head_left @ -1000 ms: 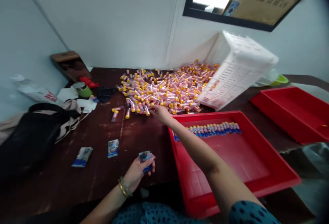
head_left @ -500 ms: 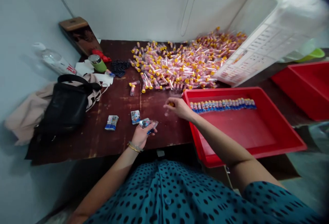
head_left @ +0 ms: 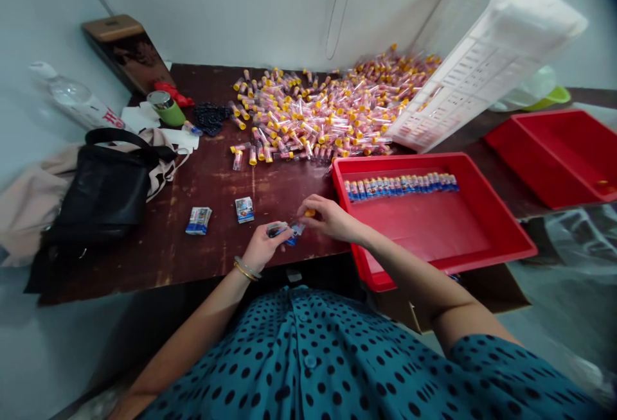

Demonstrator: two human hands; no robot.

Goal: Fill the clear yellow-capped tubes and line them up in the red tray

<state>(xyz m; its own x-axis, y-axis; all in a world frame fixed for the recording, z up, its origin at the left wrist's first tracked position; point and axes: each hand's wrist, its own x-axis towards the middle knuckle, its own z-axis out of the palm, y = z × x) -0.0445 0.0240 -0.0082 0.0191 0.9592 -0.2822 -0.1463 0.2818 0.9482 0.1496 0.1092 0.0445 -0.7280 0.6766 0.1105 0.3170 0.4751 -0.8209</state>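
Your left hand (head_left: 264,245) grips small packets (head_left: 277,230); just beside it, your right hand (head_left: 331,219) pinches a yellow-capped tube (head_left: 309,213). Beyond both hands lies a tube pile (head_left: 318,118); right of them, a red tray (head_left: 424,224).

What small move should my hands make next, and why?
Probably ease the yellow-capped tube in your right hand into the blue packet in your left hand: they're close together, and yellow-topped packets lie in a row in the red tray.
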